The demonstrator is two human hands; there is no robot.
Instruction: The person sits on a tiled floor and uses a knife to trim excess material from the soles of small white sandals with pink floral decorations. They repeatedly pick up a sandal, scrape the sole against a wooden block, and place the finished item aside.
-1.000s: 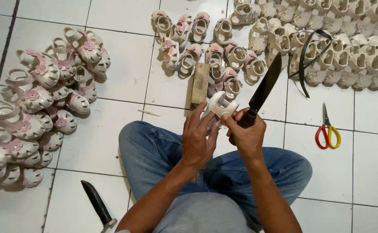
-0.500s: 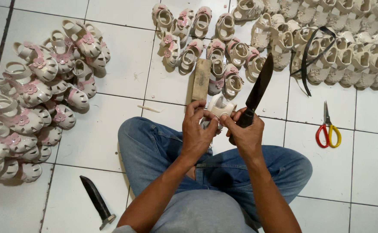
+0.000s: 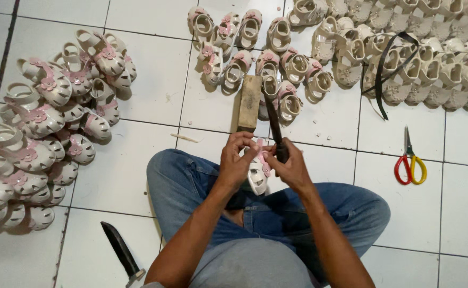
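Left grip (image 3: pixel 238 160) pinches small white sandal (image 3: pixel 257 175) at frame centre. Right grip (image 3: pixel 294 166) clenches dark knife (image 3: pixel 274 127), blade pointing up. Scissors (image 3: pixel 410 165) lie at right.

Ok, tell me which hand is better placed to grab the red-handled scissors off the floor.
Right, probably. The scissors lie on the tiles on the right hand's side, though that hand grips a knife. The left hand holds the small sandal and sits farther away.

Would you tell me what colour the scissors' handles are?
Red and yellow scissors, head view.
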